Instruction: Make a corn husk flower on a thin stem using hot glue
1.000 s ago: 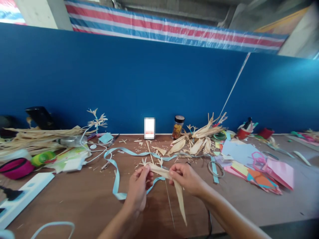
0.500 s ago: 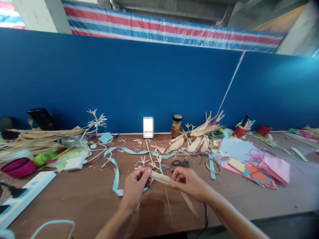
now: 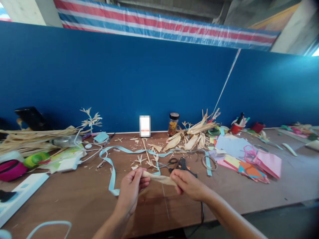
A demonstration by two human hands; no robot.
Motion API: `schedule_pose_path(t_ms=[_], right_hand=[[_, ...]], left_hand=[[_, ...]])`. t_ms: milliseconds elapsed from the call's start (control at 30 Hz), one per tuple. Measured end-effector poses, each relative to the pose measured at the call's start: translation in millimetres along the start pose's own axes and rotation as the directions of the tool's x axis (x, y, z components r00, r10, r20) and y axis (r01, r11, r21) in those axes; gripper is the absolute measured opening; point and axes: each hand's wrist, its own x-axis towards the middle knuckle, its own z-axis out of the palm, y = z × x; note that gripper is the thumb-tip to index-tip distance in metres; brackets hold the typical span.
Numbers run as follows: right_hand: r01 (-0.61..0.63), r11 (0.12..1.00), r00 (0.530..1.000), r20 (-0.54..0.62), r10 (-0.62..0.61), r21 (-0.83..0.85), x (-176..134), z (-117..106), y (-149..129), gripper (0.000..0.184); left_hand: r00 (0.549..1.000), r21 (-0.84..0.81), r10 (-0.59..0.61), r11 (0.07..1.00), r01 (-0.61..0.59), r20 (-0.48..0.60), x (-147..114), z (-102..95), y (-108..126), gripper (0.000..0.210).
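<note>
Head view: my left hand [image 3: 130,187] and right hand [image 3: 188,184] grip a husk strip [image 3: 160,178] stretched between them over the table [image 3: 87,207].

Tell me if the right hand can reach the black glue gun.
Probably yes: the black glue gun lies just beyond the right hand, nothing visible between, but that hand would likely have to release the husk strip.

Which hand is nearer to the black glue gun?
Right. The right hand is just in front of the glue gun, partly hiding it; the left hand is farther away, to its left.
</note>
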Motion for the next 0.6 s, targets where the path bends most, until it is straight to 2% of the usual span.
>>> schedule_pose_path(t_ms=[67,167,333,467,600], right_hand=[[0.031,0.997,0.998,-0.058,-0.035,-0.068,1.8,-0.1,-0.6,0.023],[0.074,0.988,0.994,-0.075,-0.085,-0.137,3.7,-2.7,-1.5,0.022],[0.064,0.997,0.998,-0.007,-0.064,-0.036,3.5,-8.2,2.4,0.023],[0.015,0.999,1.0,0.008,-0.015,0.041,1.8,-7.9,6.9,0.023],[-0.018,1.0,0.999,-0.035,0.019,0.023,0.6,-6.5,6.7,0.022]], left_hand=[[1.0,0.017,-0.004,1.0,0.004,-0.003,-0.3,0.1,-1.0,0.025],[1.0,0.049,0.005,0.999,-0.005,-0.002,-0.6,-1.5,-1.6,0.028],[0.999,0.028,0.017,0.999,-0.018,0.027,-2.8,-5.5,0.8,0.028],[0.993,-0.034,-0.088,0.995,0.092,0.084,-5.0,-6.8,1.9,0.03],[0.982,-0.004,-0.142,0.99,0.144,0.122,-5.2,-7.4,0.9,0.035]])
